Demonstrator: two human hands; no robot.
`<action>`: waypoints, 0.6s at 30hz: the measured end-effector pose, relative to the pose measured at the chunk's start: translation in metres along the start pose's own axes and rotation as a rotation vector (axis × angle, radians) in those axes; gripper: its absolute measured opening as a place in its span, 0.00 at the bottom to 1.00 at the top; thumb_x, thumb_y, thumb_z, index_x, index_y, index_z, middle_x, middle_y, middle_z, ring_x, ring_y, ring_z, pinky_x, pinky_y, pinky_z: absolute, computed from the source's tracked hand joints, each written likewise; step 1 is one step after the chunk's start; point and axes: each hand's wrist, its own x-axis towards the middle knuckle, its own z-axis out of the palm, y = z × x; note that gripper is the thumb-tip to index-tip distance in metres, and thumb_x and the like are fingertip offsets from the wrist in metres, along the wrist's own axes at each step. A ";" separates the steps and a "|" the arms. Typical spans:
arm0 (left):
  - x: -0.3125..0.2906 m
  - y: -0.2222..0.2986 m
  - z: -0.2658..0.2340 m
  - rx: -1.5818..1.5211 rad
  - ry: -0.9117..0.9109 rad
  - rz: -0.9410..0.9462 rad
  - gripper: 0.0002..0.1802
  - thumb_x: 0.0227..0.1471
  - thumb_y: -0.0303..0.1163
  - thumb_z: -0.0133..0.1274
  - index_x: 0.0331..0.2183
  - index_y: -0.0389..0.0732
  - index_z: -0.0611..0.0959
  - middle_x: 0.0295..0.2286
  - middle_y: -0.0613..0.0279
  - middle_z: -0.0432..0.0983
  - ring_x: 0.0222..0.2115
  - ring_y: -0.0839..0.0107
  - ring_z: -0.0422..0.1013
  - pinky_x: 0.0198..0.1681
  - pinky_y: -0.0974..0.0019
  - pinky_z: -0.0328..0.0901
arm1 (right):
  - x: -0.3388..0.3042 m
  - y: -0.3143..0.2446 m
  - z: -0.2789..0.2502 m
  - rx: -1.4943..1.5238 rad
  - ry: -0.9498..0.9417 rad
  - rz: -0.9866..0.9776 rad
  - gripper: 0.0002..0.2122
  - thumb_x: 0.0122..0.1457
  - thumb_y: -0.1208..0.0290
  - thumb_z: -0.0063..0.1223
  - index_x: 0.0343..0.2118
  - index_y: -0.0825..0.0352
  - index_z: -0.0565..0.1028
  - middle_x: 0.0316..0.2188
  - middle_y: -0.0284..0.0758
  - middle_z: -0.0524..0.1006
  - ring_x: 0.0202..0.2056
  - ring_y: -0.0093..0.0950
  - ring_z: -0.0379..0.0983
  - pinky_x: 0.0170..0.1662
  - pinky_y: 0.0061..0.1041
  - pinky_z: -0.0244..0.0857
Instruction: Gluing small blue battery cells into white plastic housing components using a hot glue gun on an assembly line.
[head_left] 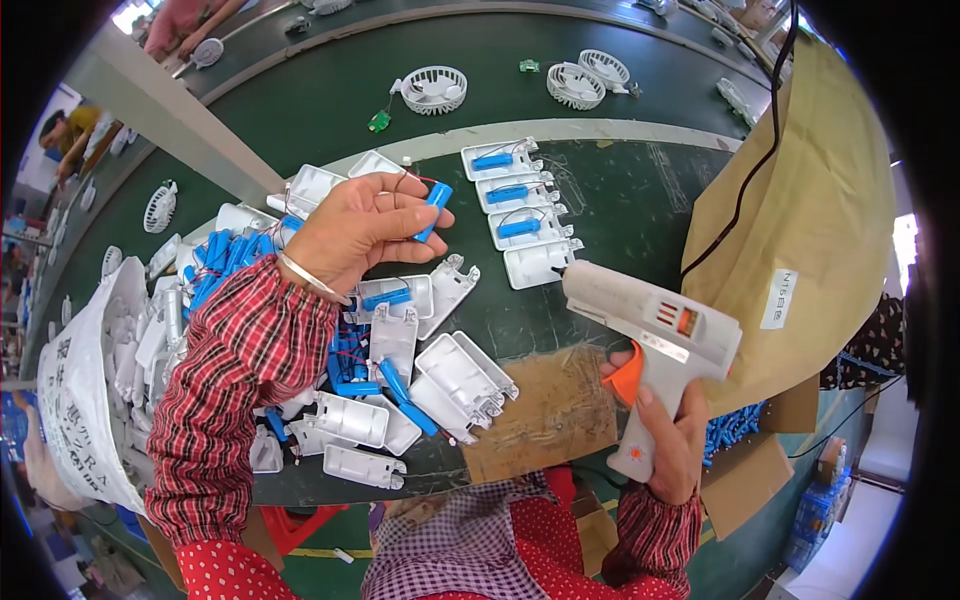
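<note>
My left hand pinches a blue cylindrical battery with thin red wires, above the heap of parts. In my right hand is a white glue gun with an orange trigger; a finger rests at the trigger. Its dark nozzle points left, over the edge of a white plastic shell with no battery in it. Beyond that shell, several like it stand in a column, each holding a blue battery with wires.
Loose white shells and blue batteries pile up at left beside a white sack. A cardboard sheet lies at the front edge. A tan bag stands at right. White fan parts sit on the green belt behind.
</note>
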 end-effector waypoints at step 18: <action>0.002 0.005 0.054 0.026 -0.039 0.049 0.14 0.52 0.28 0.59 0.40 0.32 0.79 0.31 0.59 0.78 0.32 0.73 0.76 0.38 0.74 0.71 | 0.027 -0.005 0.006 -0.167 -0.144 0.059 0.15 0.61 0.76 0.49 0.49 0.75 0.64 0.39 0.37 0.75 0.40 0.24 0.72 0.47 0.25 0.66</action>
